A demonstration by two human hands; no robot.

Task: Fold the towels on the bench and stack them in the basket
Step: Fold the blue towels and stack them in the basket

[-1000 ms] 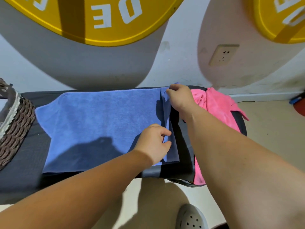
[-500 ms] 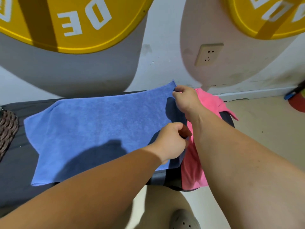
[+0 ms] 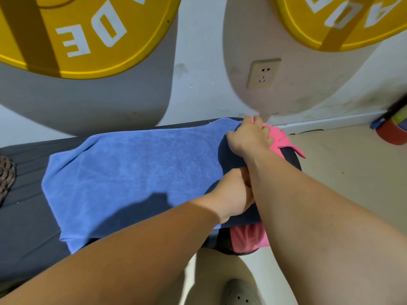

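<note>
A blue towel lies spread across the dark padded bench. My right hand grips the towel's far right corner near the wall. My left hand grips its near right edge; my right forearm partly hides the fingers. A pink towel lies bunched under and beyond the blue one at the bench's right end, showing also behind my right hand. The woven basket peeks in at the left edge, on the bench.
The wall with a socket rises directly behind the bench. Beige floor lies to the right, with a red round object near the skirting. A grey clog is on the floor below the bench edge.
Both hands have drawn the blue towel's right end farther right, over the pink towel. The view has swung right, so the basket has slid almost out of sight.
</note>
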